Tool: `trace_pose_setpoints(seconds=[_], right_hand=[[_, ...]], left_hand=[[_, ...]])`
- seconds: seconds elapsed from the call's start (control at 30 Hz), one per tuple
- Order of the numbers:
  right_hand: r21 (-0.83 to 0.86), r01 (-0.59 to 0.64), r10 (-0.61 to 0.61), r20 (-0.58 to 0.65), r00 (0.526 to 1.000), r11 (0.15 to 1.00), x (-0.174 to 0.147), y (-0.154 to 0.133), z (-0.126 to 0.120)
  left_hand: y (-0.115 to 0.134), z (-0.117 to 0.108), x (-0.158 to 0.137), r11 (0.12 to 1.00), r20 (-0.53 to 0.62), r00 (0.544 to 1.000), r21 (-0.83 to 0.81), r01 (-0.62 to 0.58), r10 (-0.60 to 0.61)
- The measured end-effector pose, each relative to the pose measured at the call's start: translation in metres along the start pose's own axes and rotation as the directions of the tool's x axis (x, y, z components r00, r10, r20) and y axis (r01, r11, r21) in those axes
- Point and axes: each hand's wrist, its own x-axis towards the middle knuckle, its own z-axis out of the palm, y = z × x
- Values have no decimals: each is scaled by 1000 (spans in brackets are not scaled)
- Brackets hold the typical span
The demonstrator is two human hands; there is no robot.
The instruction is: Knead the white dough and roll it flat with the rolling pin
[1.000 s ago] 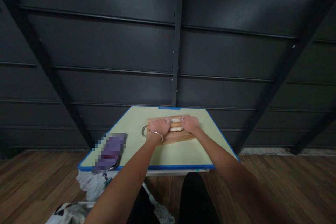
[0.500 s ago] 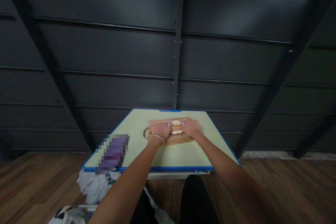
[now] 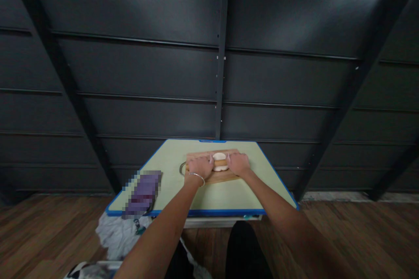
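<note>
A wooden rolling pin [image 3: 220,163] lies across a flat piece of white dough [image 3: 219,156], which shows above and below it. My left hand [image 3: 201,166] is closed around the pin's left part, with a thin bangle at the wrist. Around its right part, my right hand [image 3: 238,163] is wrapped, thumb towards the dough. Under them is a wooden cutting board [image 3: 218,177] with a metal ring handle [image 3: 182,168] at its left end. Both hands hide the pin's grips.
The board rests on a pale yellow-green table [image 3: 176,152] with a blue rim. A blurred-out purple item [image 3: 142,194] lies at the table's left front. White crumpled plastic [image 3: 119,235] hangs below that corner. A dark panelled wall [image 3: 157,74] rises behind.
The rolling pin has shifted slightly towards me over the dough, so more dough shows beyond it. Both hands stay closed on it. The view has tilted up a little.
</note>
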Motion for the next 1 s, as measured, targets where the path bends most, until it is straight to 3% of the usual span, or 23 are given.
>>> trace_pose_setpoints(seconds=[0.3, 0.5, 1.0], right_hand=[[-4, 7, -7, -5, 1000, 1000, -8, -2, -2], [12, 16, -15, -22, 1000, 1000, -10, -1, 4], [49, 6, -3, -64, 998, 999, -24, -1, 8]], left_hand=[[-1, -2, -7, 998, -2, 999, 53, -42, 42], [0, 2, -6, 999, -17, 1000, 26, 19, -19], [2, 2, -15, 998, -41, 998, 47, -44, 46]])
